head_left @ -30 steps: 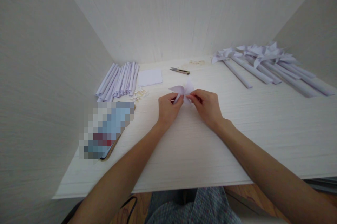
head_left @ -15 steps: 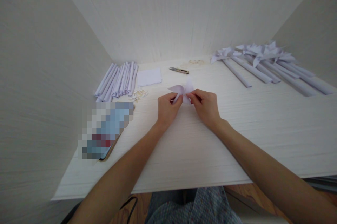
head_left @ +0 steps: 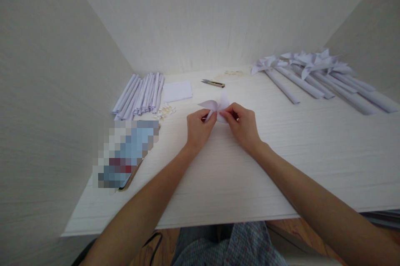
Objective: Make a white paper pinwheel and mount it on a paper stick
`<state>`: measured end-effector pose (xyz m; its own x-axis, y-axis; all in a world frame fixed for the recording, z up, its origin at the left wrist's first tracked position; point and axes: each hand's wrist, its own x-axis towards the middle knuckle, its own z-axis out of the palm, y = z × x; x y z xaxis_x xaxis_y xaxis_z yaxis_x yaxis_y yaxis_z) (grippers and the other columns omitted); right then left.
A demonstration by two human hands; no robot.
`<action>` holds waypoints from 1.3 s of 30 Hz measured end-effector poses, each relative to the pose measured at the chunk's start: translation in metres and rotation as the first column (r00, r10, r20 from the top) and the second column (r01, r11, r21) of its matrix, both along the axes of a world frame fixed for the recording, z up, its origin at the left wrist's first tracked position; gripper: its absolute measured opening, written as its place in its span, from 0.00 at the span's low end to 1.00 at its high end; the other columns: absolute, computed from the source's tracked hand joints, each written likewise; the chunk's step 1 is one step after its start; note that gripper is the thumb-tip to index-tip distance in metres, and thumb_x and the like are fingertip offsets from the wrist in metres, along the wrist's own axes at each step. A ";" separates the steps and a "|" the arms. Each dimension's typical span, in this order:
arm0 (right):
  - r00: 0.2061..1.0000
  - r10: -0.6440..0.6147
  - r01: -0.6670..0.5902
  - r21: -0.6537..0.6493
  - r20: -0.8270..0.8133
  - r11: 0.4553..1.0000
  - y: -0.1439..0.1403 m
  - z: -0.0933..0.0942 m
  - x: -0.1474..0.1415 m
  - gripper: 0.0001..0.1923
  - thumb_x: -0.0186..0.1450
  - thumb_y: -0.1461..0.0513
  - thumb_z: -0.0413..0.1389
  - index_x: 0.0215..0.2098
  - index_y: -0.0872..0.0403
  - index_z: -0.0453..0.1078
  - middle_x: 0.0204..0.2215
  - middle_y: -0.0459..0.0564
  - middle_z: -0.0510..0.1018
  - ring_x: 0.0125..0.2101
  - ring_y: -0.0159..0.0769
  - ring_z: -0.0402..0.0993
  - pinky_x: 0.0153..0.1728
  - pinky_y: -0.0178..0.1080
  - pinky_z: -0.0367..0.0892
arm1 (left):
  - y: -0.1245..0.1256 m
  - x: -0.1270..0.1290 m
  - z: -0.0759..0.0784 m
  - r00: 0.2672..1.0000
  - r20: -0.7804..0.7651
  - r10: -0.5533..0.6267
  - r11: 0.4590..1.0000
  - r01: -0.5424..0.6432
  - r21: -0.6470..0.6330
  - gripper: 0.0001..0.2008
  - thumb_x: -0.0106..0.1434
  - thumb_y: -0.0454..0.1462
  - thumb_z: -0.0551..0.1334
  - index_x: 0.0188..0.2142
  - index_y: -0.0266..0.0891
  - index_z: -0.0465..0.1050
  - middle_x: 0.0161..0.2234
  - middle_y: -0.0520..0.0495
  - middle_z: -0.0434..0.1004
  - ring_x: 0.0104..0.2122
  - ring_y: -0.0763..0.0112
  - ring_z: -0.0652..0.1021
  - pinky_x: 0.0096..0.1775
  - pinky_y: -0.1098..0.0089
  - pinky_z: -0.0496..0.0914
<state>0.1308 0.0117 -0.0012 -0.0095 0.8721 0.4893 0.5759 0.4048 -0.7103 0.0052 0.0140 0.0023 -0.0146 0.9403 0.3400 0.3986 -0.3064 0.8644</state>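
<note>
Both hands have barely shifted. Left hand (head_left: 197, 129) and right hand (head_left: 243, 126) pinch the paper pinwheel (head_left: 215, 106), blades fanning toward the scissors (head_left: 213, 84).

White table (head_left: 281, 166) with paper rolls (head_left: 140, 96), snips (head_left: 213, 84), pinwheels (head_left: 315, 76)

Both hands, left hand (head_left: 197, 128) and right hand (head_left: 243, 126), pinch a folded paper pinwheel (head_left: 215, 106) at mid-worktop (head_left: 281, 161); rolled paper tubes (head_left: 140, 94) lie far left.

Paper rolls (head_left: 140, 97) far left; snips (head_left: 213, 84) at back; finished pinwheels (head_left: 315, 74) far right
</note>
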 end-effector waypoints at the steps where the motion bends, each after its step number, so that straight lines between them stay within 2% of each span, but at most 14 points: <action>1: 1.000 -0.018 0.018 -0.016 0.017 1.000 0.000 0.000 0.000 0.15 0.61 0.57 0.48 0.18 0.54 0.60 0.15 0.43 0.65 0.18 0.28 0.59 0.22 0.33 0.52 | 0.000 0.000 0.000 1.000 0.000 -0.003 1.000 0.003 0.001 0.15 0.53 0.37 0.56 0.14 0.38 0.54 0.15 0.57 0.49 0.19 0.79 0.54 0.23 0.73 0.51; 5: 0.981 -0.105 0.114 -0.044 0.164 0.993 0.001 -0.001 -0.001 0.22 0.64 0.53 0.41 0.15 0.54 0.55 0.12 0.44 0.61 0.16 0.28 0.53 0.21 0.35 0.46 | 0.000 0.001 -0.001 1.000 0.003 -0.012 1.000 0.012 0.001 0.15 0.53 0.37 0.56 0.14 0.38 0.54 0.15 0.57 0.50 0.19 0.79 0.56 0.24 0.73 0.52; 10: 0.933 -0.184 0.195 -0.005 0.308 0.981 -0.001 -0.002 -0.005 0.19 0.65 0.55 0.39 0.19 0.53 0.54 0.15 0.46 0.63 0.18 0.30 0.53 0.21 0.36 0.44 | 0.000 0.002 -0.002 1.000 0.001 -0.022 1.000 0.022 0.003 0.14 0.53 0.38 0.56 0.15 0.37 0.57 0.16 0.57 0.51 0.19 0.79 0.57 0.24 0.73 0.52; 13: 0.950 -0.149 0.145 0.035 0.274 0.989 -0.001 -0.003 -0.006 0.14 0.65 0.58 0.41 0.22 0.52 0.54 0.18 0.47 0.65 0.20 0.32 0.56 0.22 0.35 0.47 | 0.000 0.001 -0.001 1.000 -0.016 -0.012 1.000 0.012 0.014 0.15 0.54 0.37 0.56 0.14 0.37 0.55 0.15 0.57 0.50 0.19 0.79 0.56 0.24 0.73 0.52; 16: 0.984 -0.067 0.054 0.078 0.167 0.996 0.000 -0.004 -0.005 0.10 0.62 0.61 0.43 0.23 0.52 0.54 0.19 0.46 0.65 0.22 0.32 0.58 0.24 0.35 0.51 | 0.000 0.001 -0.002 1.000 -0.017 -0.014 1.000 0.014 0.011 0.15 0.54 0.38 0.56 0.14 0.37 0.55 0.16 0.57 0.50 0.19 0.79 0.56 0.24 0.73 0.51; 20: 0.998 0.004 -0.008 0.077 0.059 0.997 0.000 -0.003 -0.003 0.08 0.60 0.62 0.47 0.23 0.52 0.56 0.19 0.44 0.65 0.20 0.30 0.58 0.23 0.34 0.53 | 0.001 0.000 -0.002 1.000 -0.022 -0.011 1.000 0.011 0.010 0.15 0.54 0.38 0.56 0.14 0.37 0.55 0.15 0.57 0.49 0.19 0.79 0.55 0.23 0.73 0.50; 23: 0.994 -0.054 0.051 0.039 0.096 0.998 -0.001 0.000 -0.003 0.13 0.61 0.60 0.47 0.19 0.53 0.55 0.16 0.43 0.63 0.19 0.29 0.55 0.22 0.34 0.50 | 0.001 0.000 -0.003 1.000 -0.027 -0.009 1.000 0.009 0.016 0.16 0.53 0.38 0.56 0.14 0.38 0.53 0.15 0.57 0.48 0.19 0.80 0.55 0.23 0.73 0.50; 26: 0.964 -0.139 0.148 -0.024 0.225 0.989 -0.002 0.002 -0.005 0.18 0.63 0.57 0.43 0.16 0.53 0.53 0.14 0.44 0.62 0.17 0.29 0.53 0.21 0.35 0.45 | 0.001 0.000 -0.003 0.999 -0.031 -0.022 1.000 0.022 0.017 0.15 0.54 0.37 0.56 0.14 0.37 0.54 0.15 0.57 0.50 0.19 0.80 0.56 0.24 0.73 0.51; 30: 0.909 -0.195 0.236 -0.069 0.369 0.969 -0.005 0.003 -0.008 0.19 0.66 0.56 0.39 0.20 0.53 0.56 0.17 0.47 0.66 0.18 0.31 0.55 0.22 0.36 0.42 | 0.001 0.000 -0.003 0.999 -0.017 -0.033 0.999 0.033 0.010 0.14 0.54 0.37 0.55 0.15 0.37 0.57 0.15 0.57 0.52 0.19 0.79 0.57 0.24 0.73 0.52; 34: 0.929 -0.151 0.167 -0.020 0.338 0.986 -0.005 0.001 -0.010 0.13 0.65 0.59 0.39 0.25 0.53 0.57 0.22 0.48 0.69 0.22 0.33 0.59 0.23 0.35 0.47 | 0.000 0.000 -0.002 1.000 -0.027 -0.014 1.000 0.015 0.024 0.16 0.53 0.37 0.56 0.14 0.38 0.54 0.15 0.57 0.49 0.19 0.80 0.55 0.23 0.73 0.51; 39: 0.977 -0.075 0.064 0.063 0.201 0.996 -0.002 -0.001 -0.006 0.08 0.62 0.62 0.44 0.24 0.52 0.55 0.21 0.46 0.67 0.23 0.33 0.60 0.25 0.35 0.51 | 0.000 0.000 -0.002 0.999 -0.044 -0.013 1.000 0.013 0.012 0.16 0.53 0.38 0.56 0.14 0.38 0.54 0.15 0.57 0.49 0.19 0.79 0.55 0.23 0.73 0.51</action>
